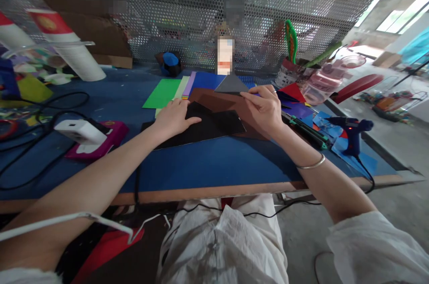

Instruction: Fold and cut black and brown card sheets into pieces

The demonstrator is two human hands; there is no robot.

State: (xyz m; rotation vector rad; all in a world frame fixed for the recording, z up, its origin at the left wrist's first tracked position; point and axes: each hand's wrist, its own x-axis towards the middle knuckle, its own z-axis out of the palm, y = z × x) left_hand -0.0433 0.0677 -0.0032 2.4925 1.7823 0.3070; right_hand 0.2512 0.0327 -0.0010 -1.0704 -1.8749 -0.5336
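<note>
My right hand [264, 105] pinches the corner of a grey sheet [231, 84] between thumb and fingers, lifting it over a brown sheet [208, 96]. With thumb spread, my left hand [174, 118] lies flat on a black sheet [208, 127] and the edge of the stack. The black sheet overlaps the brown one on the near side. Beneath and behind them spread a green sheet [161, 92], a blue sheet [208, 80] and narrow strips of pale green and purple. Whether the sheets are paper or felt I cannot tell.
Right of my hands lie a green-black cutter [306, 131] and a blue glue gun [353, 134] with its cord. A purple power strip with a white charger [80, 134] sits left. Stacked paper cups [67, 42] and a perforated metal panel [197, 15] stand behind.
</note>
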